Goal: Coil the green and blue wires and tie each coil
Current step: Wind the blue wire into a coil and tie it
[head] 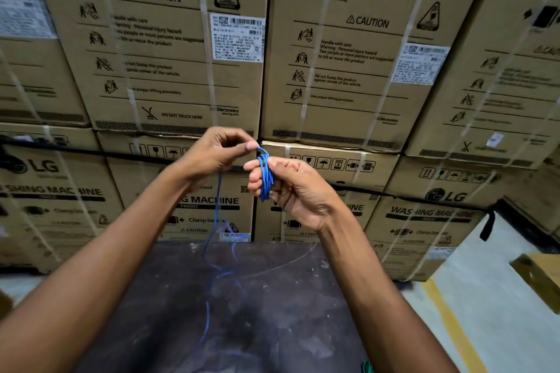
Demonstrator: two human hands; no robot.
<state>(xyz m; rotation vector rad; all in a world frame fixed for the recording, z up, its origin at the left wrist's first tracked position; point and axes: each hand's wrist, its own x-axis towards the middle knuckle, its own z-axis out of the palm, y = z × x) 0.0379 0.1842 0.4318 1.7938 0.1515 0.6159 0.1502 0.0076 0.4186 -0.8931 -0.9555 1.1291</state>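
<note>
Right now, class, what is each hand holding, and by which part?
The right hand holds the blue wire by its coil, looped round the fingers. The left hand pinches the strand at the coil's top.

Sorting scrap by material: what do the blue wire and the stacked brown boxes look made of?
The thin blue wire, looped around the right hand, looks plastic-insulated: smooth, evenly coloured, bending freely; its core is not visible. The stacked brown boxes look like matte cardboard: printed warnings, paper labels, pale straps.
</note>
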